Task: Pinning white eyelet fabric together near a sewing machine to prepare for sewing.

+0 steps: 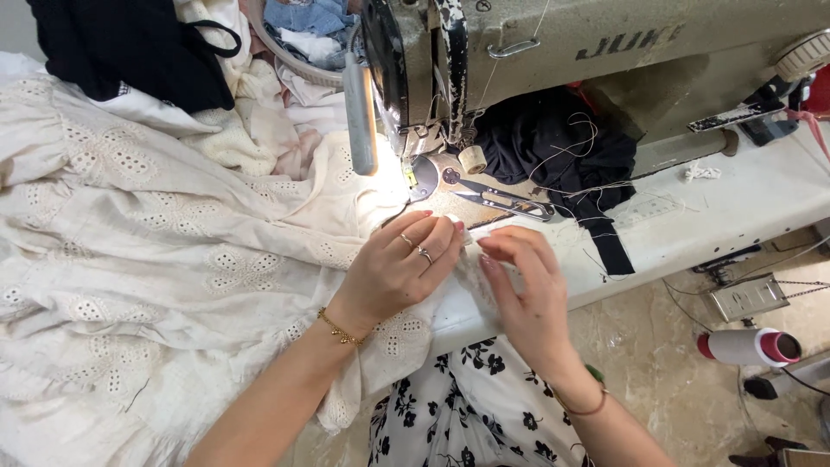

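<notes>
Cream eyelet fabric [147, 259] is spread over the left end of the sewing table [761, 195] and hangs off its front edge. The left hand [393, 272] is laid flat on the fabric just in front of the needle area, fingers extended and pressed down, not clenched; rings are seen on two fingers, a chain bracelet on the wrist. The right hand [527, 294] is set just beside it at the table's front edge, fingers loosely curved, fingertips pinching a narrow edge of the same fabric between the two hands; exact grip at the fingertips is partly hidden. The fabric edge is positioned directly below the presser foot region of the grey industrial sewing machine [553, 52], which occupies the back of the table. A small lamp [360, 112] mounted on the machine head is lit, and the fabric near the needle is washed out by it. Thread snips [506, 201] are lying on the machine bed just behind the right hand. A black cloth [562, 147] is bunched under the machine arm, with one strip trailing toward the front edge. More garments are piled at the back left corner, a black garment [130, 52] on top. A white thread cone [748, 346] with a pink end is lying on the floor, right of the table. A black-and-white floral garment [467, 415] is visible on the lap below the front edge.
</notes>
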